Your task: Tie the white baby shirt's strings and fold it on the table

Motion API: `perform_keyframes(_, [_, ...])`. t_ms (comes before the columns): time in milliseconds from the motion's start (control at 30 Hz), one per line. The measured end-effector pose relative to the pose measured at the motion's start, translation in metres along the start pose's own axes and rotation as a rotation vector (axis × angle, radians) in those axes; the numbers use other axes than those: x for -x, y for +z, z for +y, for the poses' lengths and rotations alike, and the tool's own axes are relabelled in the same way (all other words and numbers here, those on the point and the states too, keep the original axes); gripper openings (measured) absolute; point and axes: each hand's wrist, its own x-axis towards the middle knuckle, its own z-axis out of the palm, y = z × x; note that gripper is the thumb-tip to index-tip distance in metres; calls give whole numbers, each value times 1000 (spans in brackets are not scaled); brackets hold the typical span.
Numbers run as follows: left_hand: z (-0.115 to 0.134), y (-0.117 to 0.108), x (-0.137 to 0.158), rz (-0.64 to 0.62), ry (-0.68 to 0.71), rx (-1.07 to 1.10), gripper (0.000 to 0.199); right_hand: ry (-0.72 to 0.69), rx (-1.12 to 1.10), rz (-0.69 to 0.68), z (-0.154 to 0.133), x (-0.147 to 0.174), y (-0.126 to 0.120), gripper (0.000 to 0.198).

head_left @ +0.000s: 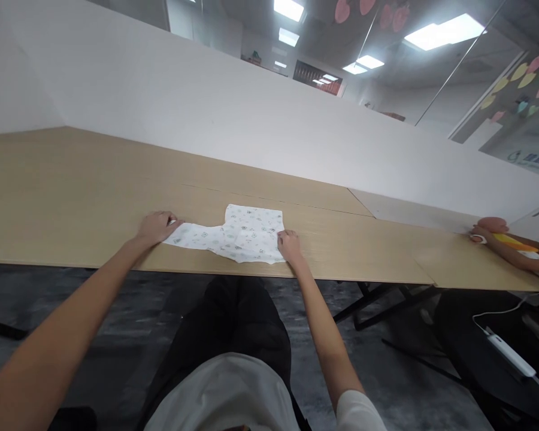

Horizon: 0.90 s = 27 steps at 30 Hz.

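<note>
Printed cloth [238, 236] lies flat near table [72, 197] front edge, left hand [156, 227] pinching its left tip, right hand [288, 244] fingers curled onto its right edge; risk: uneven pull could skew or wrinkle it.

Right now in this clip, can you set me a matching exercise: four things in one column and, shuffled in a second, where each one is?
Things:
1. left hand
2. right hand
3. patterned cloth
4. another person's arm

Places:
A. lying flat on the wooden table, between the two hands
B. at the far right end of the table
C. on the cloth's left end
D. on the cloth's right edge

Pairs: 1-C, 2-D, 3-A, 4-B
</note>
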Motion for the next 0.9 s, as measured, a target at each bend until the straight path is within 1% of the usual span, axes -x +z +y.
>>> perform_keyframes(67, [2, -11, -5, -13, -37, 106, 45, -3, 37, 3, -2, 1, -1, 30])
perform_keyframes(133, [11, -27, -10, -2, -74, 280, 42, -5, 56, 15, -4, 1, -4, 30])
perform_keyframes(200, [29, -45, -14, -2, -94, 518, 38, -4, 19, 55, -8, 0, -8, 28])
perform_keyframes(267, [58, -61, -16, -35, -112, 764, 36, -3, -108, 105, -15, -2, -11, 27])
perform_keyframes(333, [93, -67, -15, -70, -59, 923, 38, 10, -333, 146, -27, -6, -13, 26])
perform_keyframes(400, [129, -61, -11, -128, 25, 1020, 42, 53, -629, 136, -41, -13, -14, 26])
perform_keyframes(433, [145, -55, -8, -169, 66, 1062, 44, 94, -795, 103, -48, -17, -15, 27])
perform_keyframes(500, [173, -38, -1, -280, 138, 1114, 44, 199, -1114, -19, -61, -25, -17, 37])
perform_keyframes(567, [190, -22, 4, -395, 224, 1146, 44, 297, -1351, -147, -70, -32, -18, 47])
perform_keyframes(633, [195, -12, 7, -461, 295, 1142, 48, 338, -1474, -224, -73, -37, -18, 47])
perform_keyframes(667, [193, -10, 7, -455, 317, 1120, 51, 340, -1487, -240, -73, -38, -17, 44])
perform_keyframes(700, [188, -8, 6, -422, 335, 1079, 54, 334, -1472, -247, -71, -38, -16, 40])
perform_keyframes(767, [174, -7, 5, -297, 362, 955, 55, 317, -1358, -228, -65, -37, -12, 33])
perform_keyframes(833, [157, -4, 5, -190, 399, 793, 54, 289, -1160, -169, -58, -34, -8, 33])
perform_keyframes(900, [142, 4, 9, -153, 453, 640, 56, 242, -960, -94, -52, -30, -5, 40])
